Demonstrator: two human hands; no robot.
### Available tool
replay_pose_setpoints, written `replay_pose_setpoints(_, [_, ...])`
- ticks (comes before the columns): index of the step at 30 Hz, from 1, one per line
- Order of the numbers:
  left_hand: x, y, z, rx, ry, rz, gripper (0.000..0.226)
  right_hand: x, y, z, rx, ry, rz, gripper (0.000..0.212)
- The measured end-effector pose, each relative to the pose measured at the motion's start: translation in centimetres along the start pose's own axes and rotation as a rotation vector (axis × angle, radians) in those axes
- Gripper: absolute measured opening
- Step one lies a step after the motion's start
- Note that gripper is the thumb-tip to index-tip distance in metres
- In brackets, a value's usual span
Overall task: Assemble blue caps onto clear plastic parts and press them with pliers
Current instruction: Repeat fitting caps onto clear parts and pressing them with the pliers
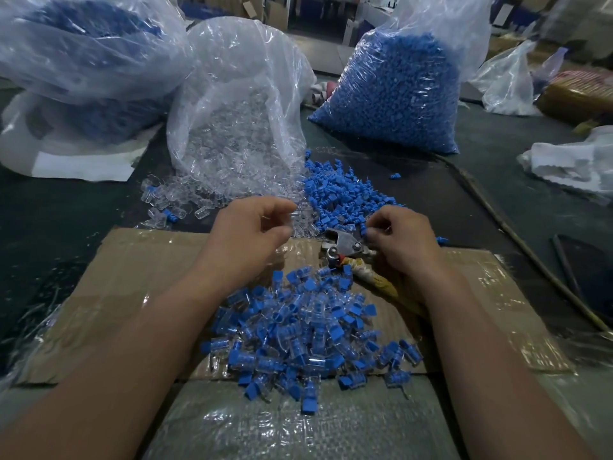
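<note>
Blue cap (366, 232) pinched by right hand (403, 242); left hand (252, 227) pinches clear part (294, 216).

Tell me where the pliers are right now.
In the head view, right of centre: the pliers lie at the far edge of the cardboard, handles running under the right hand, between the loose blue caps and the assembled pile.

Your dark green bench (66, 227) sits in dim light; beyond its far edge you see stacked cardboard boxes (277, 18).
</note>
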State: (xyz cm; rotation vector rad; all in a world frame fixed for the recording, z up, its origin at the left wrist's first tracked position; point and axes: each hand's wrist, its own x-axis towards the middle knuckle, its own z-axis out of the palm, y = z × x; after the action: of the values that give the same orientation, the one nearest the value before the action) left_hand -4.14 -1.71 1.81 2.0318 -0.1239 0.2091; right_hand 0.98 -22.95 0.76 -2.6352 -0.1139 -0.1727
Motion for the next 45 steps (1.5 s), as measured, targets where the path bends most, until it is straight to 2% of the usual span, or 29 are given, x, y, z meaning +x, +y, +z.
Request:
replay_pose_setpoints(3, [-0.2, 0.3, 0.0, -0.097, -0.034, -0.032, 0.027, -0.7, -0.6, -0.9, 0.171, 0.122, -0.011, 0.008])
replay_pose_setpoints(7, [-0.5, 0.7, 0.0, -0.120, -0.051, -0.021, 0.022, -2.5, -2.6, -1.4, 0.610, 0.096, -0.007, 0.020])
replay_pose_setpoints(13, [-0.5, 1.0, 0.3, -0.150, -0.048, -0.028, 0.022, -4.4, -5.9, -1.0, 0.771, 0.014, -0.186, 0.019])
replay_pose_setpoints(19, [-0.4, 0.8, 0.2, -0.233, -0.047, -0.020, 0.019, -4.8, -6.6, -0.2, 0.745, -0.005, -0.253, 0.021])
replay_pose_setpoints(27, [-0.7, 1.4, 0.1, -0.495, -0.073, -0.087, 0.019, -4.9, -6.4, 0.0, 0.616, 0.125, -0.320, 0.026])
replay_pose_setpoints(32, [-0.8, 1.9, 0.2, -0.552, -0.122, -0.132, 0.016, -4.9, -6.5, 0.5, 0.516, 0.202, -0.360, 0.021])
replay_pose_setpoints(40, [-0.7, 1.8, -0.1, -0.618, -0.148, -0.172, 0.011, -4.7, -6.3, 0.1, 0.660, 0.084, -0.346, 0.027])
replay_pose_setpoints(45, [-0.6, 1.9, -0.3, -0.686, -0.191, -0.225, 0.014, -5.0, -6.2, 0.0, 0.751, 0.035, -0.409, 0.028])
